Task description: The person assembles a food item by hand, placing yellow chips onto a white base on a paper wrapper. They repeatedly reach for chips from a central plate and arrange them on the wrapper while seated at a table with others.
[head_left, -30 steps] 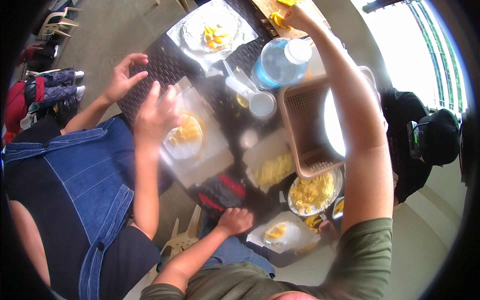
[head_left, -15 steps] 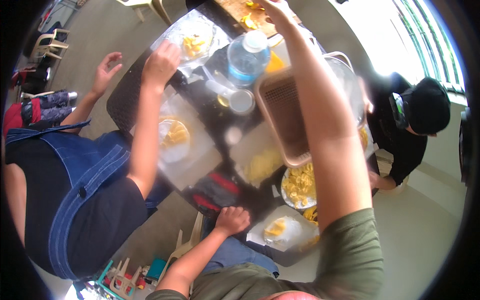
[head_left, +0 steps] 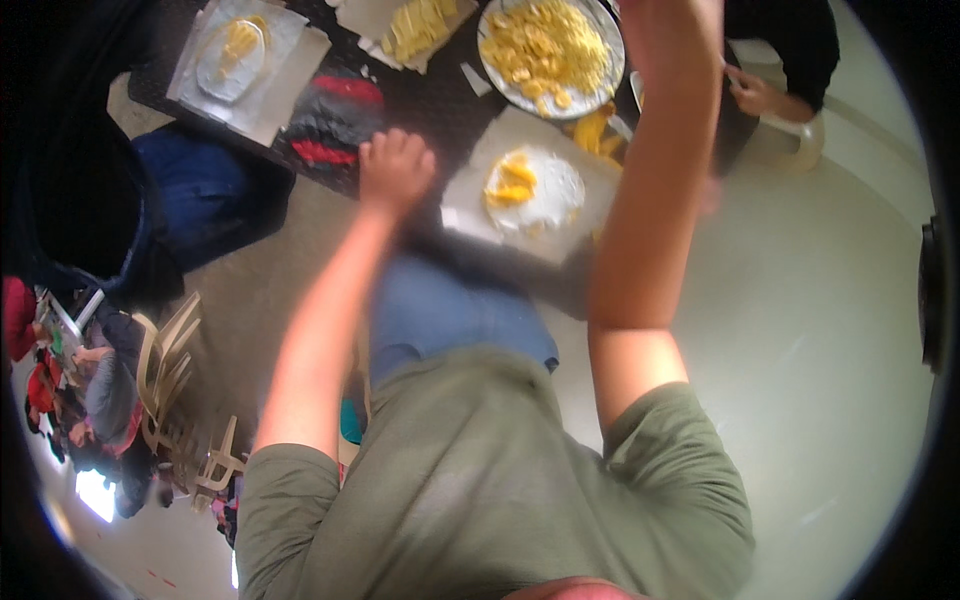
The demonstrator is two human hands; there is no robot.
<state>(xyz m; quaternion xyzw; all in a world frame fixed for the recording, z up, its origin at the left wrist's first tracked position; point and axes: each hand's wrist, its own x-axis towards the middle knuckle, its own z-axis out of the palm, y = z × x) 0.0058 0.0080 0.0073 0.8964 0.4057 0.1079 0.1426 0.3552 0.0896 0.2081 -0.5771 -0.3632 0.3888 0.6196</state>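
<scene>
My left hand [head_left: 397, 168] rests on the near edge of the dark table, fingers lying loosely apart and nothing in them. Just to its left is a black and red cloth-like bundle [head_left: 338, 118]. My right hand [head_left: 675, 35] reaches to the upper edge of the view; its fingers are cut off, so what it may hold is hidden. Between my arms, a white-coated round [head_left: 555, 195] with yellow fruit slices [head_left: 514, 182] on its left side lies on a sheet of white paper or card [head_left: 470, 190].
A plate [head_left: 492, 84] of sliced yellow fruit stands beyond, with yellow peels [head_left: 595, 130] beside it. Another topped white round [head_left: 228, 75] lies at far left, and yellow slices [head_left: 420, 28] on paper farther back. A co-worker's hand [head_left: 757, 95] is at right.
My view has swung down and nearer to me; the bottle, basket and far table have left it. My right arm still reaches forward. My left hand stays at the table edge.
</scene>
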